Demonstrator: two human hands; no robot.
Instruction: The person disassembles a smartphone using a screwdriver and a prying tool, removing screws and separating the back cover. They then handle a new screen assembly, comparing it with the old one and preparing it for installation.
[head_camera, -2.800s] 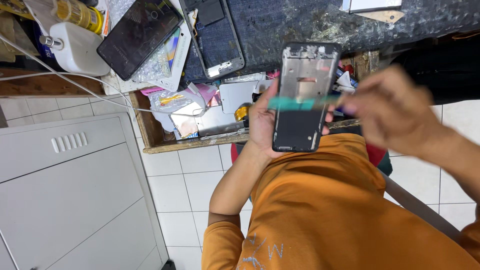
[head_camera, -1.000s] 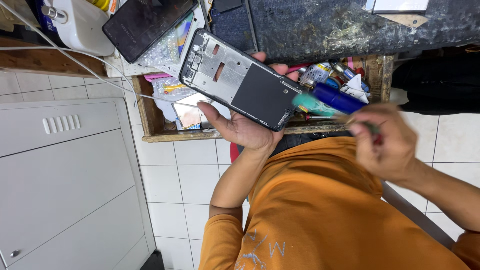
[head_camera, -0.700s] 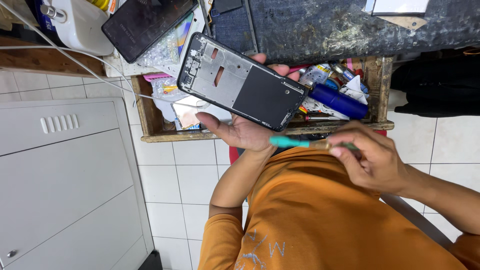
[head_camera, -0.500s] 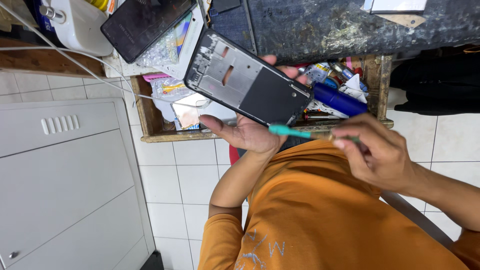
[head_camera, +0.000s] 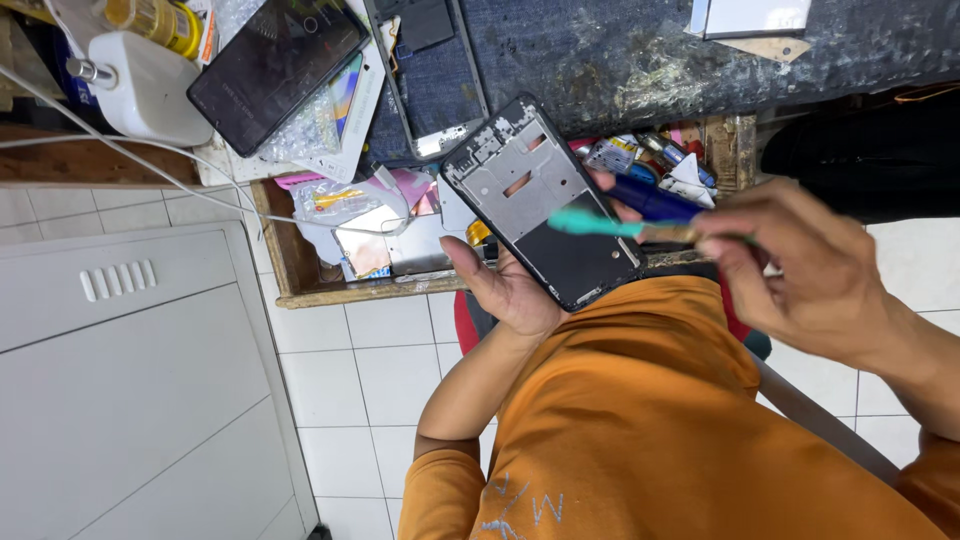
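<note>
My left hand grips an opened phone frame, grey metal at its upper part and black at its lower part, held tilted over my orange shirt. My right hand holds a thin brush-like tool with a teal tip. That tip lies across the middle of the phone frame. The tool's far end is hidden inside my fingers.
An open wooden drawer full of small parts and packets sits under a dark worktop. On the worktop lie a black phone, another phone frame, a white device and cables. A white cabinet stands at left above tiled floor.
The phone frame turned more upright in my left hand. My right hand rose from my lap and brought the teal-tipped tool across the frame.
</note>
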